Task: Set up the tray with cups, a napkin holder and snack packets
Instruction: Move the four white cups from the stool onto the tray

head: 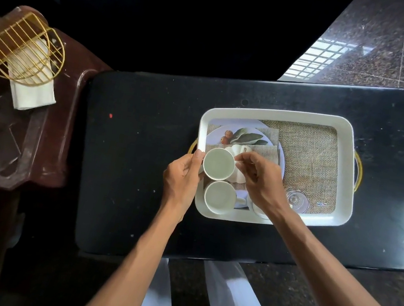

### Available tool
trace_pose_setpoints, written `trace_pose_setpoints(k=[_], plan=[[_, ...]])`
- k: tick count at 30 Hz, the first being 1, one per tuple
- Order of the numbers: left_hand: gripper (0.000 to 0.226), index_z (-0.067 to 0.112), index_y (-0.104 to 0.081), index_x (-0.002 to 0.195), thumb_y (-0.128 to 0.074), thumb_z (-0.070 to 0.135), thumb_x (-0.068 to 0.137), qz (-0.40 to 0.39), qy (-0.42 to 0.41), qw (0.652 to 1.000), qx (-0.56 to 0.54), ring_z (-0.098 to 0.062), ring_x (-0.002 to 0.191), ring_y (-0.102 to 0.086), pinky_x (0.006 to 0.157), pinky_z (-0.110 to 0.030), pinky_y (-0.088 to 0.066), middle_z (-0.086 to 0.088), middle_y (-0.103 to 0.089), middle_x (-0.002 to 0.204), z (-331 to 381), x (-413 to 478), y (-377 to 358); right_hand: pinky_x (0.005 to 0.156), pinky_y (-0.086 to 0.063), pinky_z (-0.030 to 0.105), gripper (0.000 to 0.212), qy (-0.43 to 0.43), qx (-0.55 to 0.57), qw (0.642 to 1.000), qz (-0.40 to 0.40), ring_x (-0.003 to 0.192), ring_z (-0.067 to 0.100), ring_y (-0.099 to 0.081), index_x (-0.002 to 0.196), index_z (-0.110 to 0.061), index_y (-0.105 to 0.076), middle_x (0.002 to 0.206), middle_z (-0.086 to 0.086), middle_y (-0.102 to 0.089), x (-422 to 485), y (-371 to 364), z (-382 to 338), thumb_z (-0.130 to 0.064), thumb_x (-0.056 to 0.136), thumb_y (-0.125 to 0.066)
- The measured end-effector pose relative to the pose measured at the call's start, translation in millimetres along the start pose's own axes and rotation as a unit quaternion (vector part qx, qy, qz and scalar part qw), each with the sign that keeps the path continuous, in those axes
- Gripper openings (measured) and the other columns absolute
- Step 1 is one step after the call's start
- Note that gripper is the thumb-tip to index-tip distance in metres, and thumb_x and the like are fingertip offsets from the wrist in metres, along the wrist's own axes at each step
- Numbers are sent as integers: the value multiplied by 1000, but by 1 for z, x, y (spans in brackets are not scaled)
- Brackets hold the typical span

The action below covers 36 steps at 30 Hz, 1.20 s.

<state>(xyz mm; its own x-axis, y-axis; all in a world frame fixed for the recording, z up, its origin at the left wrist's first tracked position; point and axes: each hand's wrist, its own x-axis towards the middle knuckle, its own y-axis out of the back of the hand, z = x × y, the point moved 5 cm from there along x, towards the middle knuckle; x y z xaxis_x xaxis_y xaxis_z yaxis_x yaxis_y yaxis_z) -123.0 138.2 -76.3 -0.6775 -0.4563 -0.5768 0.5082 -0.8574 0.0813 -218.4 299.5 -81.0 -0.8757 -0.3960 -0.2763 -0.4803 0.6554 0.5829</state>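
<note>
Tray: white, rectangular, rounded corners, raised rim, gold loop handles at both short ends. Its long axis runs left to right across your view. The floor carries a printed burlap-and-plate picture. It sits on the glossy black counter, right of centre, with a broad bare stretch of counter on its left and a narrower strip between it and the near edge.

Held cup: white, round, mouth up, over the tray's left end just inside the rim. Your left hand curls round its left wall, thumb on the lip. Your right hand pinches its right side. Cannot tell whether its base touches the tray.

Second cup: same ware, mouth up, in the near-left corner just beside the held cup, handle pointing right.

Napkin holder: gold wire, half-round, tilted, with folded white napkins in it. It stands on the brown side table, well apart from the tray
</note>
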Motion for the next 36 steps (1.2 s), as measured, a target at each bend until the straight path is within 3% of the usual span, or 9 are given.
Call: trace_pose_setpoints(k=[6,8,11,14,17,20,24,31,36], plan=[[39,36,-73,80,-53,70,82,-5,-1,1000,6,-13,93,-66,95,-59,-56,3,-74,91,-1,0,0,65,-45,2,11,-16,-10,1000,-2,70,-10,-63,103,-3,-70,84,-4,-69,1,-1,3,-3,92,-66],[38,38,-72,80,-52,70,84,-7,-3,1000,11,-14,94,-64,96,-61,-54,1,-74,92,-1,0,0,68,-46,4,12,-19,-17,1000,-6,75,-4,-65,103,-3,-70,86,-3,-70,2,-1,1,-4,93,-65],[30,48,-73,78,-51,66,87,-6,-12,1000,20,-17,95,-67,98,-60,-53,-3,-75,93,2,-2,3,73,-49,8,13,-29,-22,999,-22,87,14,-69,106,-2,-69,90,-2,-70,2,-1,-3,-5,95,-63],[25,53,-69,75,-51,60,92,1,-22,1000,21,-15,91,-65,96,-58,-53,6,-69,89,9,-8,14,81,-45,7,19,-26,-22,999,-19,99,13,-66,111,-4,-69,103,-1,-71,0,3,-17,0,95,-59],[21,47,-75,99,-55,43,100,25,-47,999,6,-7,103,-71,95,-43,-59,15,-76,102,21,-20,41,80,-41,15,21,9,-71,997,40,94,8,-62,111,-13,-71,104,-5,-70,-3,11,-47,-4,95,-61],[30,21,-71,125,-55,32,102,54,-73,996,11,-2,118,-66,99,-31,-57,8,-73,124,31,-35,83,78,-45,6,19,34,-31,997,61,92,2,-66,109,-15,-71,105,-7,-71,-5,7,-88,-7,94,-63],[25,23,-72,121,-54,21,104,120,-98,988,11,-1,118,-65,99,-33,-56,11,-73,123,44,-51,170,76,-43,-3,15,61,35,997,27,87,-23,-60,107,-17,-71,96,-7,-72,2,-36,-159,-13,94,-65],[26,17,-71,123,-54,20,104,260,-126,956,44,-8,117,-67,97,-47,-57,8,-73,123,47,-48,340,71,-49,5,11,106,104,987,-62,88,-5,-67,101,-23,-71,96,-14,-73,16,-153,-279,-17,92,-67],[22,22,-66,122,-51,21,105,324,-118,938,-37,-14,114,-69,89,-36,-61,0,-72,122,45,-15,427,75,-50,5,17,144,81,977,-134,87,-3,-67,108,-15,-72,100,-6,-73,35,-249,-337,-11,93,-66]])
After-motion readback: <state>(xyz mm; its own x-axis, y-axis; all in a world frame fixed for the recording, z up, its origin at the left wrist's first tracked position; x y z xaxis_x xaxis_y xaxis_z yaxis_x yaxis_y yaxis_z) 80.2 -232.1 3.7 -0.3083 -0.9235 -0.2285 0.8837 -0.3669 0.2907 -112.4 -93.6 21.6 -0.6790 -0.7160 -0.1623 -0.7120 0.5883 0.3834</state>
